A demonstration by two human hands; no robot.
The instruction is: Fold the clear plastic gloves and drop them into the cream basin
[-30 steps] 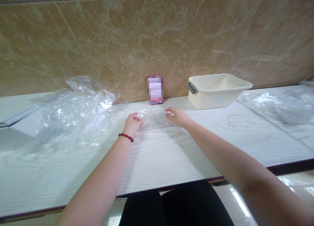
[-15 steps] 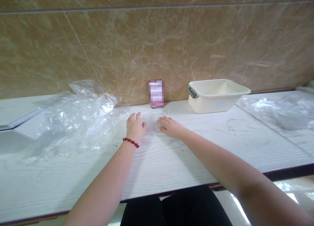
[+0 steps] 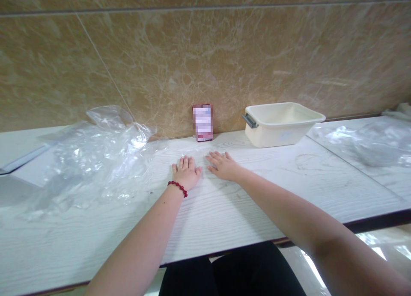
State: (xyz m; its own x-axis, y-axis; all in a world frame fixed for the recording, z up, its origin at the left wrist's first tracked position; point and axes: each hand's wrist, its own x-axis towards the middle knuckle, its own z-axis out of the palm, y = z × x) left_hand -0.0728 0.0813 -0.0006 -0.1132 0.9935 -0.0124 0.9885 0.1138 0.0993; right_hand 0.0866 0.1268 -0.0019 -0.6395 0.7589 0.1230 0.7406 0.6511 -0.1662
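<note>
My left hand [image 3: 186, 173], with a dark red bead bracelet [image 3: 178, 187] at the wrist, lies palm down with its fingers spread. Just to its right, my right hand [image 3: 223, 165] also rests flat, fingers stretched out and pointing left. Under and beyond the fingertips is a faint piece of clear plastic film [image 3: 195, 151]; its outline is hard to make out against the white wood-grain tabletop [image 3: 205, 219]. A phone-sized card with a red border [image 3: 203, 123], its face blurred, leans on the wall behind the hands.
A heap of crumpled clear plastic bags [image 3: 105, 155] spreads at the left, beside a white box-like object [image 3: 22, 172]. A cream plastic tub [image 3: 279, 133] with a grey handle stands right of the card. More clear plastic [image 3: 375, 142] lies far right. A brown marbled wall [image 3: 205, 60] closes the back.
My left hand has come down and slightly right, from curled fingers to lying flat. My right hand stays almost in place. The film between them looks flatter.
</note>
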